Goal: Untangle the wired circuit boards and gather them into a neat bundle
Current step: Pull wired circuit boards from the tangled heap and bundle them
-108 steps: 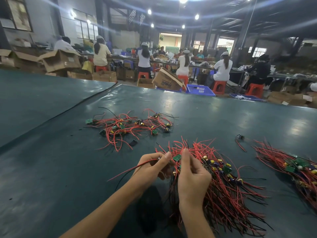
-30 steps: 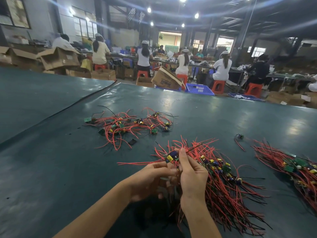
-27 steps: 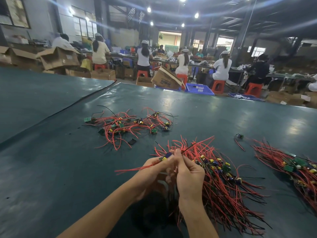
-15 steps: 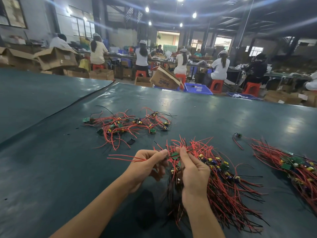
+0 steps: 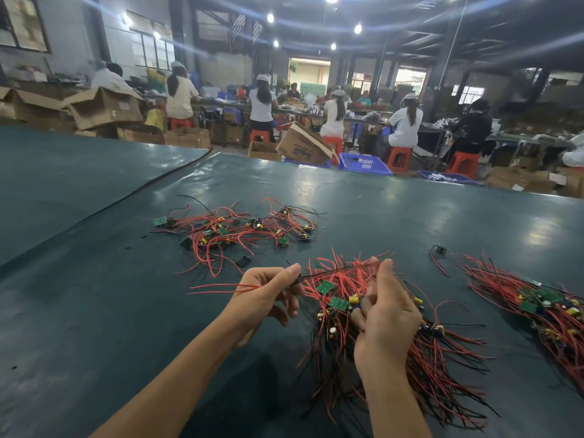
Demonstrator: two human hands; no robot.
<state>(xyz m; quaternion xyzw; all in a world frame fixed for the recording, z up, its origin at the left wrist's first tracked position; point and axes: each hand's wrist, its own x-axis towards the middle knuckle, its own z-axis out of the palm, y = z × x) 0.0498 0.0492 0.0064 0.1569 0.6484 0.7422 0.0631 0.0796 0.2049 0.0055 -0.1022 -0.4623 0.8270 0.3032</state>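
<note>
The right hand (image 5: 386, 317) clasps the bundle (image 5: 436, 361) to anchor it, while just left of the bundle the left hand (image 5: 264, 299) pinches wires (image 5: 218, 287) taut, probably to tease one board free.

Dark green table (image 5: 410, 216); ceiling lamps (image 5: 357, 28); orange stools (image 5: 398, 158); cardboard boxes (image 5: 104, 110).

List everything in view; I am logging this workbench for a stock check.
table: one, dark green, under everything
loose pile: one, red wires with green boards, far centre-left
middle bundle: one, red and black, under the hands
right bundle: one, mostly red, table's right side
stray wire: one, red and black, left of right bundle
black part: one, near loose pile
cardboard boxes: several, brown, beyond table
crates: two, blue, floor behind
stools: several, orange, background
workers: several, seated, background
left hand: pinches a few wires
right hand: grips middle bundle
</note>
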